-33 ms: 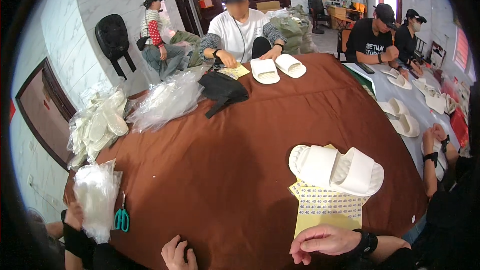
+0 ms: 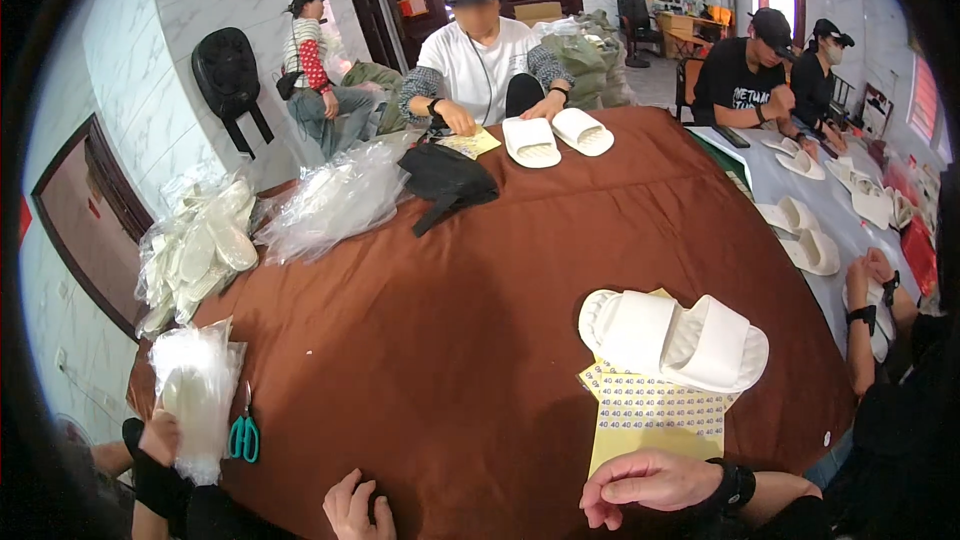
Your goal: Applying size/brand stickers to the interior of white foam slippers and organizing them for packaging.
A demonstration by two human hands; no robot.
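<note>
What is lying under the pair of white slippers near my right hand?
Under the white slippers lie yellow sticker sheets on the brown tablecloth. The sheets' upper parts are covered by the slippers, so they cannot be seen.

the right hand (image 2: 650, 485) rests on the brown table (image 2: 450, 320), fingers curled, touching the near edge of a yellow sticker sheet (image 2: 650, 420). two white slippers (image 2: 675, 338) lie on that sheet's far end. the left hand (image 2: 355, 510) lies empty, green scissors (image 2: 243, 435) nearby.
</note>
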